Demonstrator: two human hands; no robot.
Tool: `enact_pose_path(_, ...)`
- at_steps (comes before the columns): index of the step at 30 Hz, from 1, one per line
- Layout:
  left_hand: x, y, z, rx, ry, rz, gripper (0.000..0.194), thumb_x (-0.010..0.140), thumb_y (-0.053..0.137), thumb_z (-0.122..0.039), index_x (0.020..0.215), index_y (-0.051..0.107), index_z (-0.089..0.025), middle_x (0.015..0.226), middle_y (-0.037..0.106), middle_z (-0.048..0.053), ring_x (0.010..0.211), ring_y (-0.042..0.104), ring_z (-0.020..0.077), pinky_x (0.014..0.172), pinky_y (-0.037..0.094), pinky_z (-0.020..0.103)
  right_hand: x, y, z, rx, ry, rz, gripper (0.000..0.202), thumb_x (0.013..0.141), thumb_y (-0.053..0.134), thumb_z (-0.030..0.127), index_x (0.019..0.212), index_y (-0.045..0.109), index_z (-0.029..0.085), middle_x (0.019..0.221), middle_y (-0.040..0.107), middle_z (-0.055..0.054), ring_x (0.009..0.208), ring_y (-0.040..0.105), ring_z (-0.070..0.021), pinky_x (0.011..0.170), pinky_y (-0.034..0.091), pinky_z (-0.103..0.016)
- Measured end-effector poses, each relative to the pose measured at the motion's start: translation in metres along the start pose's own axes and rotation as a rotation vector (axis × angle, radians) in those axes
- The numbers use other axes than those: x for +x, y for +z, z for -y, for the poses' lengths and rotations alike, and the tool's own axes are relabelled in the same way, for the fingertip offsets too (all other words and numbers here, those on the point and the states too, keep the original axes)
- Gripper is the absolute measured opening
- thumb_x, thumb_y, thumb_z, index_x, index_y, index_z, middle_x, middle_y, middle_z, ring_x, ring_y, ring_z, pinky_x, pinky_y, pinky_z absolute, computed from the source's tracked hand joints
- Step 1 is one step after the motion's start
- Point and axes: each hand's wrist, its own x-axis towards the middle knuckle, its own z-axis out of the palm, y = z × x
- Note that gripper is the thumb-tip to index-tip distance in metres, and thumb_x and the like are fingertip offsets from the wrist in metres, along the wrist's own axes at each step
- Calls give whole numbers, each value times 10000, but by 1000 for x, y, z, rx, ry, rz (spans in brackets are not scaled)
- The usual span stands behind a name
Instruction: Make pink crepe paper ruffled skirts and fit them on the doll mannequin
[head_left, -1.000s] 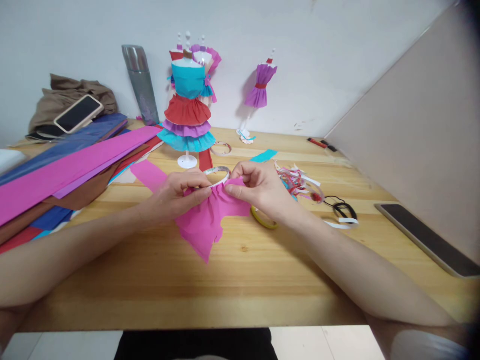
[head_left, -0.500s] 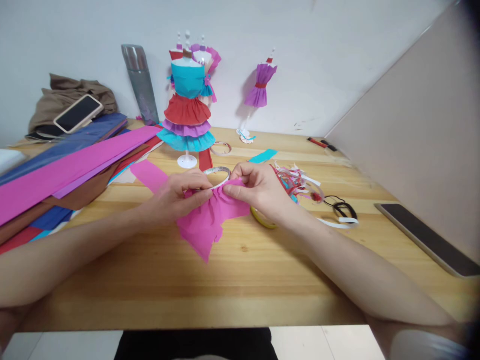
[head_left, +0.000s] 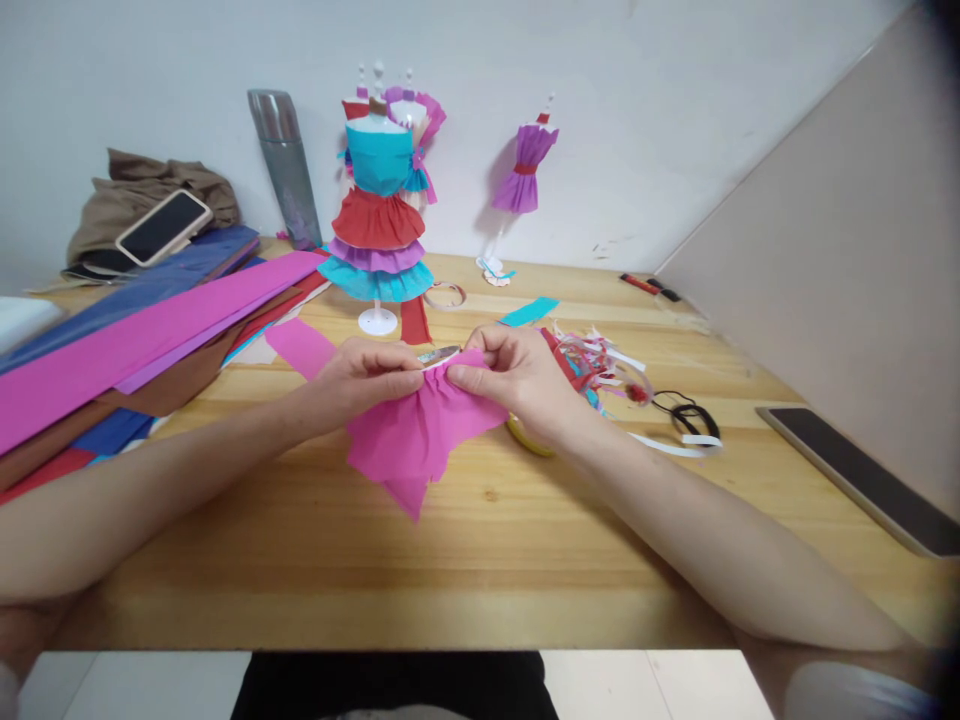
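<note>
Between my two hands hangs a gathered piece of pink crepe paper (head_left: pixel 424 430), its ragged lower edge pointing down over the table. My left hand (head_left: pixel 364 380) pinches its top edge at the left, thumb over fingers. On the right, my right hand (head_left: pixel 514 375) grips the same edge with its thumb pressed on the pleats. A roll of tape (head_left: pixel 437 357) shows behind the top edge, partly covered by the paper and fingers. Under my right hand, a yellow ring-shaped roll (head_left: pixel 530 437) is mostly hidden. Another pink strip (head_left: pixel 300 347) lies beyond my left hand.
A mini dress form (head_left: pixel 379 235) in tiered paper stands behind my hands, with others behind it and a purple-dressed one (head_left: pixel 523 175) farther right. Folded paper sheets (head_left: pixel 150 320) lie left, paper scraps (head_left: pixel 592 370) right, near a phone (head_left: pixel 855 475). A bottle (head_left: pixel 285 170) leans at the wall.
The tape roll has tilted flatter behind the paper, so less of its ring shows. The pink paper has spread a little wider between my hands, which stay nearly in place.
</note>
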Motion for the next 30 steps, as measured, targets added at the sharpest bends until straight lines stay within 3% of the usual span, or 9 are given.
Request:
enact_pose_path(6, 0, -1, 0, 62, 46, -34, 276, 859, 574, -367, 712, 654, -148, 716, 629, 31, 711, 558, 152, 622, 416, 263, 0, -4, 4, -27, 8, 13, 273, 632, 757, 371, 625, 555, 187, 568, 550, 23, 513, 456, -100, 491, 311, -235)
enact_pose_path(14, 0, 1, 3, 178, 166, -90, 245, 886, 559, -334, 790, 693, -154, 734, 659, 33, 740, 576, 160, 688, 437, 294, 2, -7, 4, -127, -144, 30, 196, 686, 710, 300, 597, 568, 201, 569, 531, 22, 538, 451, -109, 524, 335, -259)
enact_pose_path(22, -2, 0, 7, 204, 195, -116, 229, 903, 562, -320, 809, 688, -153, 792, 682, 51, 784, 606, 174, 678, 458, 297, 3, -10, 3, -202, -191, 17, 250, 728, 671, 343, 582, 525, 203, 569, 504, 15, 548, 453, -120, 516, 343, -265)
enact_pose_path(30, -1, 1, 11, 222, 257, -128, 217, 913, 563, -297, 782, 674, -165, 749, 647, 25, 731, 588, 154, 655, 455, 291, 2, -7, 2, -188, -209, 35, 128, 701, 671, 281, 650, 586, 199, 601, 557, 9, 561, 472, -125, 531, 360, -265)
